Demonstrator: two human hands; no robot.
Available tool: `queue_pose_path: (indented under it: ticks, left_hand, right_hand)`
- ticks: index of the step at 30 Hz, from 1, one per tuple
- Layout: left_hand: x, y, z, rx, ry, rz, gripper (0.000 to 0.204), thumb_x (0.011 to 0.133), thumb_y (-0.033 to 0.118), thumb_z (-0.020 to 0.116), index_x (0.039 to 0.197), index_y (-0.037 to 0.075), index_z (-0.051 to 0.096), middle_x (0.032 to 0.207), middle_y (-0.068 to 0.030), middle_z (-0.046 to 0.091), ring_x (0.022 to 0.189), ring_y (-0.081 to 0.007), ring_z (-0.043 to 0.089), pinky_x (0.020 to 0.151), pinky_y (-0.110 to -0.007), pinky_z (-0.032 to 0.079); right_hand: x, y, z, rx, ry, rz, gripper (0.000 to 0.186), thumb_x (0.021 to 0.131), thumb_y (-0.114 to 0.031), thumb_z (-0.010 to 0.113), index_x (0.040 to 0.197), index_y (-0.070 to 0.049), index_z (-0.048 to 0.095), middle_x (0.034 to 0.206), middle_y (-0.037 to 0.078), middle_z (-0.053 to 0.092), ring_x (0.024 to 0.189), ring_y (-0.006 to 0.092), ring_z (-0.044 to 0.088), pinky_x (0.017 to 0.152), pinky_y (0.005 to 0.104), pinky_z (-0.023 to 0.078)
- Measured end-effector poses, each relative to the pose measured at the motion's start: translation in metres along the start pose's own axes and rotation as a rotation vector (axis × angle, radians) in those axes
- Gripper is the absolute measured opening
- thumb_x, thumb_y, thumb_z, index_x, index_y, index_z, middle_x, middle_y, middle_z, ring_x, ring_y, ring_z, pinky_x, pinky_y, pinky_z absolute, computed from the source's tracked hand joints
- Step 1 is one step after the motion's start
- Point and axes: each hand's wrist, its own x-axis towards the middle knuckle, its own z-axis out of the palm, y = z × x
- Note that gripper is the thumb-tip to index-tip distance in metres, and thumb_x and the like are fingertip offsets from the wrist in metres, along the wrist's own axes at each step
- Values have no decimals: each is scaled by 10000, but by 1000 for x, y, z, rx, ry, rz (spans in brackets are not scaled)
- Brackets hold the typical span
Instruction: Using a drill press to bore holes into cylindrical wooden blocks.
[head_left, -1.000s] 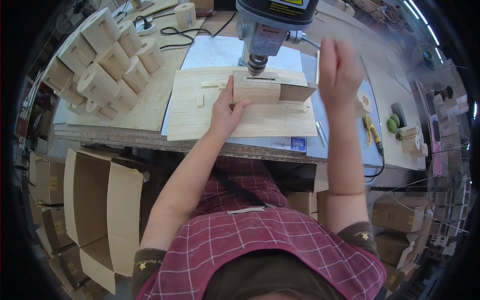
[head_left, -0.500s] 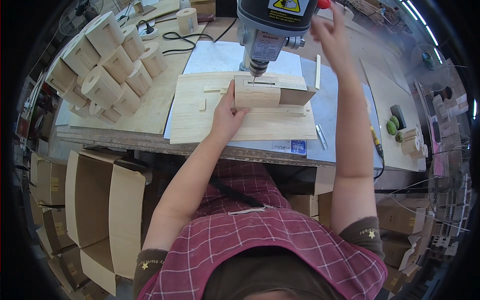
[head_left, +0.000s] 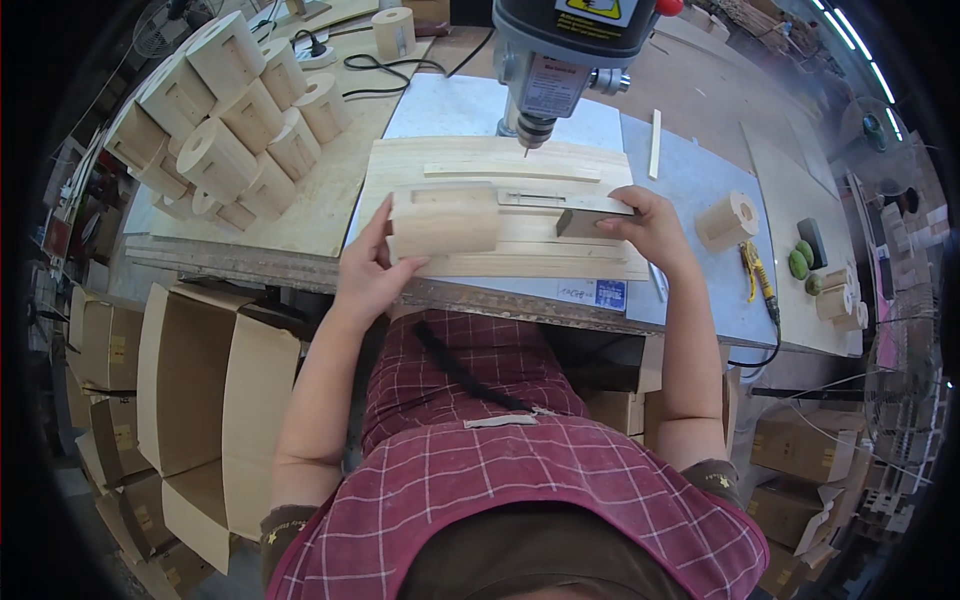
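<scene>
My left hand (head_left: pixel 370 275) grips the left end of a pale wooden block (head_left: pixel 445 225) with a recess in its top, slightly blurred. In my right hand (head_left: pixel 652 232) is a slotted drilling jig (head_left: pixel 590 222), a thin plate with a darker block under its right part. The jig's slotted plate sticks out toward the wooden block, whose right end is at or beside the plate's left end. Both are over a pale wooden board (head_left: pixel 395 165). Behind them stands a drill press (head_left: pixel 545 85), its bit (head_left: pixel 526 152) above the board and apart from the block.
Hollow wooden blocks (head_left: pixel 218 155) are stacked at the left. Another hollow block (head_left: pixel 727 222) stands at the right, near a yellow-handled tool (head_left: pixel 750 270) with a black cord. A wooden strip (head_left: pixel 655 145) lies beyond my right hand. Open cardboard boxes (head_left: pixel 190 380) stand below the table's left side.
My right hand has come down from the drill press's red-knobbed handle to the jig. My left hand has moved left with the wooden block, which has slid off most of the jig plate.
</scene>
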Motion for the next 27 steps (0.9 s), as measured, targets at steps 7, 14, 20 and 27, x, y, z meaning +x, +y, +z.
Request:
queue_pose_path:
  ticks: [7, 14, 20, 27]
  left_hand:
    - [12, 38, -19, -119, 217, -272, 529, 748, 120, 679, 1187, -79, 460, 688, -1, 574, 578, -18, 468, 530, -156, 373]
    - [31, 48, -20, -373, 269, -340, 444, 769, 192, 658, 1084, -96, 537, 870, -96, 619, 731, -102, 567, 660, -213, 450]
    - [32, 42, 8, -253, 159, -382, 451, 778, 248, 647, 1062, -90, 555, 834, -76, 615, 681, -75, 542, 591, -198, 426]
    - [36, 33, 21, -212, 117, -421, 487, 810, 304, 618, 1088, -89, 543, 841, -63, 611, 697, -61, 512, 605, -194, 411]
  right_hand:
    - [-13, -12, 5, -211, 70, -112, 276, 648, -26, 718, 889, 8, 586, 837, 73, 573, 769, 176, 541, 695, 271, 439]
    - [-13, -12, 7, -137, 89, -104, 281, 650, -24, 715, 900, -6, 588, 832, 66, 565, 772, 169, 537, 694, 267, 439]
    - [-8, -9, 8, -61, 45, -30, 275, 669, -18, 708, 916, -8, 588, 854, 14, 554, 819, 105, 511, 748, 234, 415]
    - [-6, -3, 9, -33, 50, -69, 314, 677, -36, 703, 960, 5, 573, 873, 75, 575, 785, 157, 543, 706, 271, 451]
